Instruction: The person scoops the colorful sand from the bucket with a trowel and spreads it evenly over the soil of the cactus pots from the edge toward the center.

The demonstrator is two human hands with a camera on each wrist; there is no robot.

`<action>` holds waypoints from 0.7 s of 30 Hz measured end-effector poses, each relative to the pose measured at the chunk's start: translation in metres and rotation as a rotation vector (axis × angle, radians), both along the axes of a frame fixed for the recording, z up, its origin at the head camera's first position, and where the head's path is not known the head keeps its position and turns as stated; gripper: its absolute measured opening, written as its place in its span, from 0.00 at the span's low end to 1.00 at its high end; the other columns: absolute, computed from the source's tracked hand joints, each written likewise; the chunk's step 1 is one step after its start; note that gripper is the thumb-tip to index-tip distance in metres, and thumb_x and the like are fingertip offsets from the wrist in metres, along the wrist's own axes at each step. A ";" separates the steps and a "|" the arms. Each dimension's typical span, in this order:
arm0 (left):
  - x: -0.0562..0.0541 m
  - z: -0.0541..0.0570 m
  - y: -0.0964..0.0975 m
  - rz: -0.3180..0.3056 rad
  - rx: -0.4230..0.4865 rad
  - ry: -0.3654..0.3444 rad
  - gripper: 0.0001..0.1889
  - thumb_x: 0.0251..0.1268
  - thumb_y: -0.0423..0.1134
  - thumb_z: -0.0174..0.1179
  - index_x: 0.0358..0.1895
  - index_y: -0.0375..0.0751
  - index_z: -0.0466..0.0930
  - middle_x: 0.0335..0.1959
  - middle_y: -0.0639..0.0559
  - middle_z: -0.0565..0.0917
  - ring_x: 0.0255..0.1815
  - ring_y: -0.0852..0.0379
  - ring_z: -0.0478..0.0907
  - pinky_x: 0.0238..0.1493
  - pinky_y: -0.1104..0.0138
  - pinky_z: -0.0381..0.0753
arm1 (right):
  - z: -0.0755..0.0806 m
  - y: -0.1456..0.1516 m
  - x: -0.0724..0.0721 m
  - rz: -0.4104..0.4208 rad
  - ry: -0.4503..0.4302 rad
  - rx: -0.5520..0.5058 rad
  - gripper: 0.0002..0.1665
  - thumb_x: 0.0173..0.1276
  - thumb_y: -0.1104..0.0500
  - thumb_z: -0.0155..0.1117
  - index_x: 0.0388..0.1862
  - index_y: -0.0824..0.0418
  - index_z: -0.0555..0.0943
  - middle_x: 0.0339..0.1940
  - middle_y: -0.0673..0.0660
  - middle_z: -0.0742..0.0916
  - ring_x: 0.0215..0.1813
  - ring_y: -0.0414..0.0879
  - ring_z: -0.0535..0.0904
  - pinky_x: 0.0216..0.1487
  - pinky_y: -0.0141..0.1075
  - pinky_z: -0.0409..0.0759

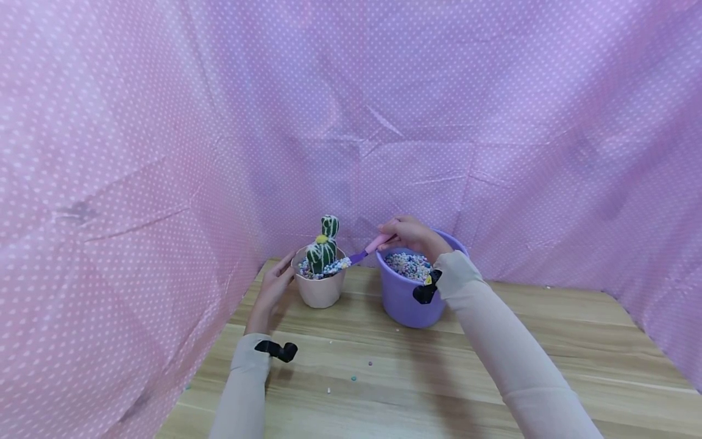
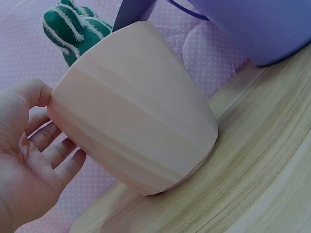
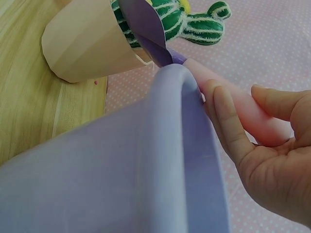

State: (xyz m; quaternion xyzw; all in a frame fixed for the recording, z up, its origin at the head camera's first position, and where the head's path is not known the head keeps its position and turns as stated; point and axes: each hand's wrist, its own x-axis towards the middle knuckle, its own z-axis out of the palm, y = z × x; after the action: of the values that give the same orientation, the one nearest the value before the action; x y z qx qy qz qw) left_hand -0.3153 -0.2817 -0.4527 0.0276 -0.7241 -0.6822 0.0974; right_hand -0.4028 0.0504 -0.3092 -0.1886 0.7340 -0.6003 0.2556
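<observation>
A cream flower pot [image 1: 320,292] holds a green cactus [image 1: 322,253] with white stripes and a yellow flower, set among small pastel beads. My left hand [image 1: 275,286] holds the pot's left side, its thumb at the rim and its fingers against the wall. My right hand [image 1: 408,236] grips the pink handle of a small trowel [image 1: 378,242]. The trowel's purple blade [image 3: 148,29], loaded with beads in the head view, slants down over the pot's right rim beside the cactus. Under my right hand stands a purple bucket [image 1: 403,299] with beads [image 1: 408,266] inside.
Several loose beads lie on the wooden table [image 1: 373,402] in front of the pot and bucket. Polka-dot pink and purple cloth [image 1: 439,122] hangs behind and at both sides. Each sleeve carries a black wrist mount [image 1: 276,350].
</observation>
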 end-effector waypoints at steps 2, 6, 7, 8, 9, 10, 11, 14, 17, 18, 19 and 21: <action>-0.001 0.000 0.000 0.001 0.004 0.001 0.28 0.78 0.35 0.50 0.78 0.42 0.62 0.81 0.46 0.62 0.80 0.51 0.60 0.78 0.58 0.65 | 0.000 0.000 0.000 -0.011 -0.005 0.003 0.14 0.80 0.62 0.52 0.46 0.72 0.82 0.42 0.69 0.91 0.35 0.47 0.89 0.44 0.34 0.90; -0.001 0.000 0.000 -0.002 0.021 0.006 0.28 0.78 0.34 0.50 0.79 0.41 0.61 0.81 0.46 0.62 0.81 0.49 0.60 0.78 0.60 0.65 | 0.000 -0.001 0.000 -0.029 -0.012 -0.003 0.13 0.80 0.62 0.54 0.45 0.72 0.81 0.41 0.69 0.91 0.35 0.48 0.89 0.45 0.35 0.90; 0.000 0.000 0.001 -0.001 0.028 0.008 0.28 0.78 0.34 0.50 0.79 0.41 0.61 0.81 0.45 0.62 0.81 0.48 0.59 0.78 0.60 0.66 | 0.001 -0.001 0.000 -0.027 -0.012 -0.004 0.13 0.80 0.63 0.53 0.45 0.72 0.81 0.41 0.69 0.91 0.35 0.48 0.89 0.45 0.34 0.90; 0.000 0.000 0.001 0.002 0.034 0.011 0.28 0.78 0.34 0.50 0.79 0.40 0.61 0.81 0.44 0.62 0.81 0.47 0.59 0.77 0.61 0.66 | 0.001 -0.002 0.000 -0.024 -0.012 -0.008 0.13 0.80 0.63 0.53 0.45 0.72 0.81 0.41 0.69 0.91 0.35 0.49 0.89 0.45 0.35 0.90; 0.000 0.001 0.002 0.009 0.038 0.013 0.28 0.78 0.34 0.50 0.79 0.39 0.62 0.81 0.43 0.62 0.81 0.46 0.59 0.76 0.63 0.68 | 0.001 -0.002 0.000 -0.028 -0.016 -0.011 0.13 0.79 0.63 0.54 0.44 0.72 0.81 0.40 0.69 0.91 0.35 0.49 0.89 0.44 0.34 0.90; 0.001 0.001 0.003 0.016 0.039 0.017 0.28 0.78 0.34 0.50 0.78 0.39 0.61 0.80 0.42 0.62 0.81 0.46 0.60 0.75 0.65 0.70 | 0.001 -0.002 0.000 -0.027 -0.015 -0.010 0.12 0.79 0.63 0.54 0.44 0.72 0.81 0.39 0.68 0.91 0.35 0.48 0.89 0.44 0.34 0.90; 0.002 0.002 0.005 0.026 0.047 0.023 0.28 0.78 0.33 0.50 0.78 0.37 0.62 0.80 0.40 0.63 0.80 0.44 0.60 0.72 0.69 0.73 | 0.001 -0.002 -0.001 -0.025 -0.014 -0.009 0.12 0.79 0.64 0.53 0.44 0.72 0.81 0.39 0.68 0.91 0.34 0.48 0.89 0.44 0.34 0.90; 0.005 0.004 0.011 0.059 0.058 0.054 0.27 0.77 0.31 0.50 0.77 0.33 0.62 0.78 0.35 0.64 0.79 0.40 0.62 0.61 0.81 0.77 | 0.002 -0.002 -0.001 -0.040 -0.012 -0.003 0.12 0.79 0.64 0.54 0.41 0.71 0.81 0.36 0.65 0.92 0.33 0.48 0.89 0.42 0.33 0.90; 0.008 0.005 0.016 0.080 0.050 0.078 0.28 0.75 0.28 0.51 0.77 0.31 0.62 0.78 0.33 0.64 0.79 0.38 0.61 0.59 0.84 0.75 | 0.002 -0.002 0.000 -0.041 -0.005 0.007 0.12 0.79 0.64 0.54 0.41 0.71 0.82 0.37 0.66 0.92 0.33 0.47 0.89 0.41 0.33 0.90; 0.009 0.005 0.017 0.081 0.039 0.081 0.29 0.74 0.28 0.51 0.77 0.31 0.61 0.78 0.34 0.64 0.79 0.38 0.60 0.63 0.82 0.75 | 0.003 -0.003 0.001 -0.042 -0.001 0.011 0.12 0.79 0.64 0.54 0.41 0.71 0.82 0.37 0.67 0.92 0.33 0.48 0.89 0.41 0.33 0.90; 0.010 0.005 0.018 0.083 0.032 0.081 0.30 0.73 0.28 0.52 0.77 0.32 0.61 0.78 0.34 0.63 0.80 0.38 0.60 0.67 0.79 0.73 | 0.003 -0.003 0.001 -0.043 0.000 0.014 0.12 0.79 0.64 0.54 0.41 0.72 0.81 0.38 0.67 0.91 0.34 0.48 0.89 0.42 0.33 0.90; 0.010 0.005 0.018 0.077 0.013 0.084 0.31 0.72 0.27 0.52 0.78 0.32 0.60 0.79 0.35 0.62 0.81 0.39 0.58 0.76 0.70 0.67 | 0.004 -0.003 0.003 -0.044 0.002 0.020 0.12 0.79 0.64 0.53 0.44 0.74 0.80 0.39 0.68 0.91 0.34 0.48 0.89 0.42 0.33 0.90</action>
State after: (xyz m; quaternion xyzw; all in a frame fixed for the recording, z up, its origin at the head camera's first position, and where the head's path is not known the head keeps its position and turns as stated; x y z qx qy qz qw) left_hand -0.3050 -0.2633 -0.4476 0.0273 -0.7134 -0.6832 0.1535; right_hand -0.4000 0.0469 -0.3052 -0.1706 0.7441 -0.5983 0.2433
